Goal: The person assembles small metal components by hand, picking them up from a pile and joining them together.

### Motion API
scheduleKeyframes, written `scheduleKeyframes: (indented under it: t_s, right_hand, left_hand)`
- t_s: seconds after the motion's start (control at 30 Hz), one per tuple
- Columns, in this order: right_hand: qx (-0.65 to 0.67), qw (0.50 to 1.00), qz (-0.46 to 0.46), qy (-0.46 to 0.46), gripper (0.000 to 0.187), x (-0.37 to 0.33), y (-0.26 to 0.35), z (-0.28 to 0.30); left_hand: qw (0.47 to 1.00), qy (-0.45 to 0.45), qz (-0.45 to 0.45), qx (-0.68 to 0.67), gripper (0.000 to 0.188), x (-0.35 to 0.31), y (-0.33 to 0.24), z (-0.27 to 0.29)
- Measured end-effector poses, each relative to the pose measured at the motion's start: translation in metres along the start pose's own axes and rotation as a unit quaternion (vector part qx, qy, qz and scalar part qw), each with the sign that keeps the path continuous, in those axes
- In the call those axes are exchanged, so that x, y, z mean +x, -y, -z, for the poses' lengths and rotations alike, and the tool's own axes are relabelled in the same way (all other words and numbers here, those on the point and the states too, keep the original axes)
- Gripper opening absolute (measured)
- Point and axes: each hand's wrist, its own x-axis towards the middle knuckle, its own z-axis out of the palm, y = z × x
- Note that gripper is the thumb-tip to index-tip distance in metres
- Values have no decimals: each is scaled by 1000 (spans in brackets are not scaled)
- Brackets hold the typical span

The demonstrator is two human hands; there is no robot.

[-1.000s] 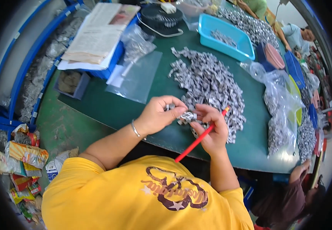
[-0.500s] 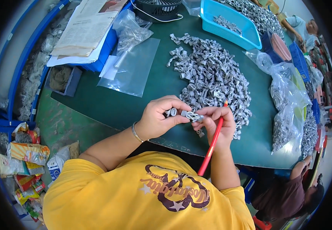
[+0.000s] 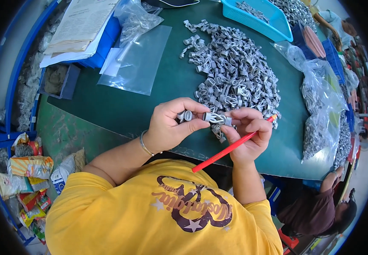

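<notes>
Both hands meet above the table's near edge, in front of a large pile of grey metal looped fittings [image 3: 235,68]. My left hand [image 3: 172,121] pinches one end of a looped fitting [image 3: 216,119] between thumb and fingertips; more fittings [image 3: 185,115] show inside its curled fingers. At the other end of the same piece, my right hand [image 3: 250,131] grips with thumb and forefinger. A red pencil [image 3: 224,155] is also held in the right hand, slanting across the palm, its tip up to the right and its other end down to the left.
At the back stands a light blue plastic basket [image 3: 273,29] with some fittings. Clear plastic bags [image 3: 320,106] of parts line the right side. On the left are a flat clear bag [image 3: 139,72], a newspaper [image 3: 80,25] and a grey bin [image 3: 61,81]. Another person [image 3: 315,210] sits at the right.
The red pencil has swung from steep to a flatter slant as my right hand turned. Both hands keep hold of the fitting. The whole view has shifted slightly.
</notes>
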Motion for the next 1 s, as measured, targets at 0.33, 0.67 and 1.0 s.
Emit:
scheduleKeyframes:
  t_s: [0.33,0.67,1.0]
  right_hand:
    - [-136,974,127,129,28,-5,28,-10]
    - [-382,914,-65,122,30,-36,31,28]
    - [-137,958,-230,-100,27,-48,32,28]
  left_hand:
    - [791,-36,380,-479,23,-11,-13,-17]
    - [900,-51,288,-324,14,-16,-10,-10]
    - [985,62,159,22,18,-28,-3,-18]
